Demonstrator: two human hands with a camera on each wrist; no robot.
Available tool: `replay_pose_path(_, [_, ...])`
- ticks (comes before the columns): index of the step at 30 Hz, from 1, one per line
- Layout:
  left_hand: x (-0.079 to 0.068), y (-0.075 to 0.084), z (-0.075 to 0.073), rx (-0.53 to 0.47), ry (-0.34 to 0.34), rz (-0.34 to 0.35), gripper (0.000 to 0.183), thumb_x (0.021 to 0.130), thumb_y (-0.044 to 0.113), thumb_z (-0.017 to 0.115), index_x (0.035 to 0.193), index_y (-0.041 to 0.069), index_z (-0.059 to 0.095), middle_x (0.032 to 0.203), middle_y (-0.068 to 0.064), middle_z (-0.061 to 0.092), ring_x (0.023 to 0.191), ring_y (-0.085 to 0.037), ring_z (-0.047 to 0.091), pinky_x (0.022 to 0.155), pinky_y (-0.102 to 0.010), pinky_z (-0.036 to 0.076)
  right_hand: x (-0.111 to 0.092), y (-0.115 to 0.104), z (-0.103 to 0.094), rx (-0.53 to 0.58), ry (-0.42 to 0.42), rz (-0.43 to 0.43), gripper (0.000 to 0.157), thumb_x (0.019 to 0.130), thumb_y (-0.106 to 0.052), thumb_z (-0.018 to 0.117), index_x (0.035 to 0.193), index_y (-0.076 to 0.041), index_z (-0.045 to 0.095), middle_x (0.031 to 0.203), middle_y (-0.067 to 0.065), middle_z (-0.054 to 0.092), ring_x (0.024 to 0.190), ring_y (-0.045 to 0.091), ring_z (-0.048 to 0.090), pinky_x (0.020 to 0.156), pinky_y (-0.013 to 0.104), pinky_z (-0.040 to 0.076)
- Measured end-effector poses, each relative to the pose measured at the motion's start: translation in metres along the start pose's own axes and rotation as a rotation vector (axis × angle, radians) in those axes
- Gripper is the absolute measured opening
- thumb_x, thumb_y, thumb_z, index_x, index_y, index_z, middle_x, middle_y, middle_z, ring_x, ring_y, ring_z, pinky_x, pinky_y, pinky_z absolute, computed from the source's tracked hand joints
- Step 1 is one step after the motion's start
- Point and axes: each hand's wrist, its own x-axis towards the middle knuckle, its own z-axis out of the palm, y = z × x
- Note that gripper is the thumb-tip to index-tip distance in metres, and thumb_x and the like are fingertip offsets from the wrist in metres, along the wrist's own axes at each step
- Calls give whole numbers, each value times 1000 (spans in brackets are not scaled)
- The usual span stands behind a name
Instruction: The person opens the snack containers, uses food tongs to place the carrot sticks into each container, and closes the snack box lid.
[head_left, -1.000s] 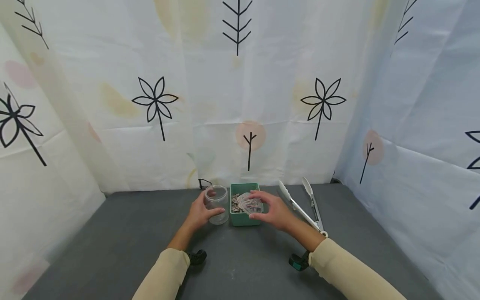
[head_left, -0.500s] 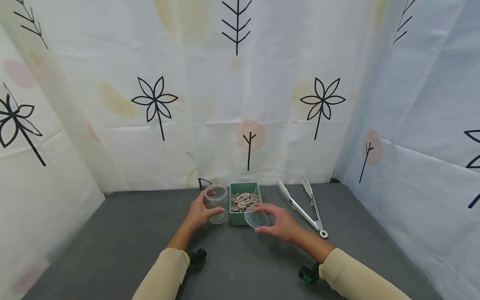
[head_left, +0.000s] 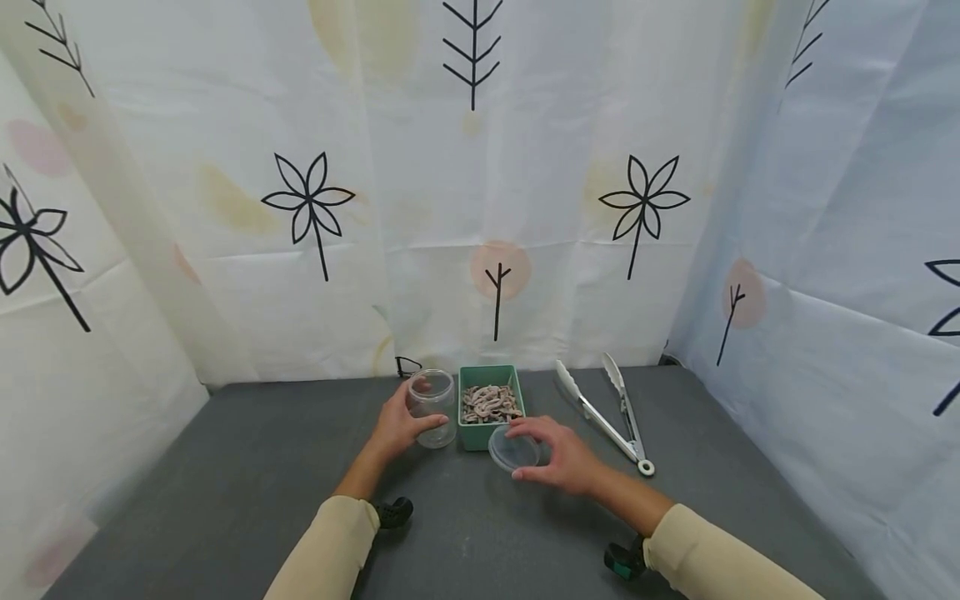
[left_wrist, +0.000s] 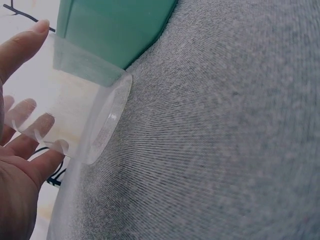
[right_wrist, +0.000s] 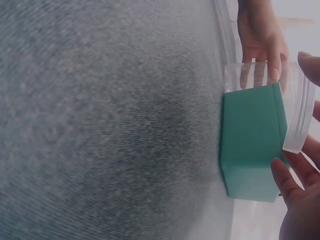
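Nearest: pale sleeves point(head_left: 322, 550), both cut off by the lower edge of the head view. Black wrist straps point(head_left: 626, 560) show just past the cuffs, their details too small to read.

Right hand point(head_left: 558, 457) holds the lid point(head_left: 513, 448) by its edge, thumb to the near side and fingers to the far side, spread to the lid's width. The lid is tilted, left of the palm, and hides part of the box's front. Whether it touches the box cannot be told. Right wrist view: lid almost edge-on, hand cropped at the frame edge.

Left hand point(head_left: 397, 425) grips the jar point(head_left: 435, 421) — thumb on the near side, fingers round the far side, showing hazily through the clear wall. Jar upright on the table point(head_left: 225, 467), just left of the box; contact between the two unclear. Left wrist view crops the palm and the jar's upper part.

Green box point(head_left: 474, 438) between jar and lid; pale, greyish pieces point(head_left: 489, 403) inside, kind not identifiable.

Tongs point(head_left: 609, 423) lie right of the box, arms spread, ring end nearest. Behind: printed cloth point(head_left: 420, 200) — one print at its foot partly hidden by the jar.
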Motion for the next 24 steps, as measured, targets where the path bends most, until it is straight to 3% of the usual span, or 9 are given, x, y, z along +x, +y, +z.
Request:
replay_pose_path(4, [0, 0, -1, 4, -4, -3, 78, 76, 24, 85, 140, 6, 43, 134, -12, 55, 123, -34, 51, 95, -53, 42, -1, 1, 4, -14, -39, 9, 48, 78, -29, 83, 119, -12, 66, 129, 12, 60, 116, 28, 55, 87, 40, 48])
replay_pose_path(13, [1, -1, -1, 26, 1, -12, 78, 76, 25, 86, 139, 5, 45, 134, -11, 56, 121, -33, 52, 94, -53, 43, 1, 3, 11, -99, -245, 131, 48, 79, -35, 81, 119, -14, 65, 132, 12, 57, 116, 29, 52, 91, 43, 43])
replay_pose_path(24, [0, -2, -1, 6, -3, 0, 77, 76, 25, 85, 139, 5, 45, 133, -12, 56, 122, -34, 52, 94, -52, 43, 2, 5, 22, -126, -271, 142, 47, 76, -30, 84, 116, -11, 66, 129, 13, 58, 116, 29, 52, 94, 43, 42])
